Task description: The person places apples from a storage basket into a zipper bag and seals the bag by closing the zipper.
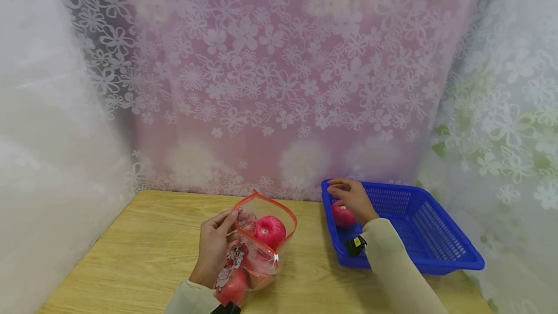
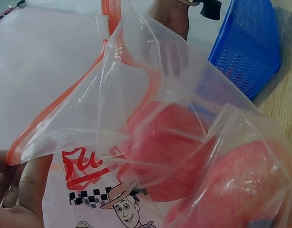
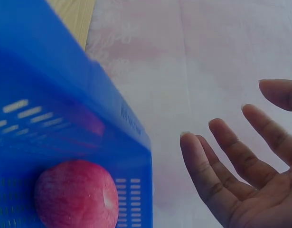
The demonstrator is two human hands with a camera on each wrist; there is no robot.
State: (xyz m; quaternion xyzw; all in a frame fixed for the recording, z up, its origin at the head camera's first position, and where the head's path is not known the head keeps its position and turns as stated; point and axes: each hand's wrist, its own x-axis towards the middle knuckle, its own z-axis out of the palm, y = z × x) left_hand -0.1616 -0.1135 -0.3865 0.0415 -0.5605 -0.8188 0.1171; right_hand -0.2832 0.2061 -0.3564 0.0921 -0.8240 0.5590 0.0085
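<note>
My left hand (image 1: 212, 243) pinches the red zip rim of a clear plastic bag (image 1: 263, 255) between thumb and fingers, and the bag's mouth gapes. One red apple (image 1: 270, 231) shows through the mouth, and more red apples (image 1: 232, 286) lie lower in the bag. Cartoon prints and a white zip slider (image 2: 103, 26) show on the bag in the left wrist view. My right hand (image 1: 355, 201) is over the near-left part of a blue plastic basket (image 1: 451, 227), fingers spread and holding nothing. Below it, a red apple (image 3: 78, 195) rests in the basket's corner.
The bag and basket stand on a wood-grain table (image 1: 152, 236), basket to the right. A pink floral curtain (image 1: 279, 86) hangs behind the table. White sheeting (image 1: 52, 134) closes off the left side, and a flowered sheet (image 1: 510, 159) hangs on the right.
</note>
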